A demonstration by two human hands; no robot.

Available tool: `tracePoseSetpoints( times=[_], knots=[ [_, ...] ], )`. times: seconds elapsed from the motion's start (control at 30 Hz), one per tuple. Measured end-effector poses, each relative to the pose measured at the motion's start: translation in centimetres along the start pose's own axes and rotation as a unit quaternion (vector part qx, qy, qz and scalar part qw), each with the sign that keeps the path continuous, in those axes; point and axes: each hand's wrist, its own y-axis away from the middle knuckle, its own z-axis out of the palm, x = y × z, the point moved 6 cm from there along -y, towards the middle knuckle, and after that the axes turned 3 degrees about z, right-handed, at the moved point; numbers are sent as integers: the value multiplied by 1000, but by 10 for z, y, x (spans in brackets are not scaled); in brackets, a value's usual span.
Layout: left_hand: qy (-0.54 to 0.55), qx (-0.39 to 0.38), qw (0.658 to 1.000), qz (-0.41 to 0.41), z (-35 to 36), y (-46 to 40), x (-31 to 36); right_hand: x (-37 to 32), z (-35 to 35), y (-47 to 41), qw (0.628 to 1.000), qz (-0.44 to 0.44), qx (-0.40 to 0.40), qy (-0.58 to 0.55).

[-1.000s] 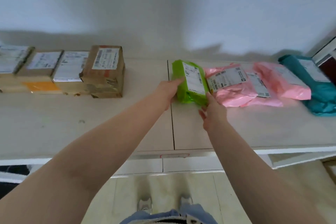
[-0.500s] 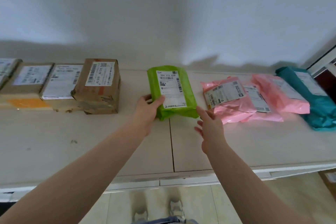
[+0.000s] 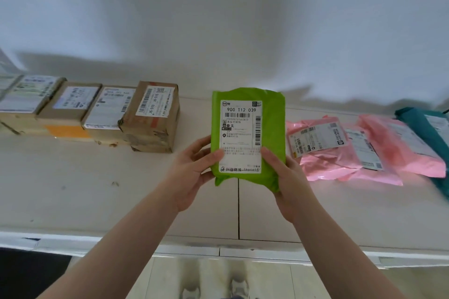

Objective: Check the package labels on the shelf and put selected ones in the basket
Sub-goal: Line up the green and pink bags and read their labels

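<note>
The green package (image 3: 247, 133) is lifted above the shelf (image 3: 97, 189), long axis running near to far, label facing up. The left hand (image 3: 192, 170) and right hand (image 3: 286, 179) clasp its near corners; no basket shows.

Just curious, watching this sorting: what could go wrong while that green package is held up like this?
The green package is a soft bag pinched only at its lower edge by the left hand and right hand, so it may flop or slip. The right thumb lies on the label, perhaps hiding text. No basket is in view, so turning toward it could brush the pink packages.
</note>
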Motion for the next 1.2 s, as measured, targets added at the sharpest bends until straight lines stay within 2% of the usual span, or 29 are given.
tracePoseSetpoints(
  times=[0.27,0.8,1.2],
  knots=[
    [26,-8,1000,8,12,3,-5,-9,-1,11,998,-9,-21,-51],
    [40,2,999,14,17,-1,4,-14,1,3,998,-12,-22,-60],
    [27,51,998,7,16,-5,9,-11,2,-10,999,2,0,-35]
  ],
)
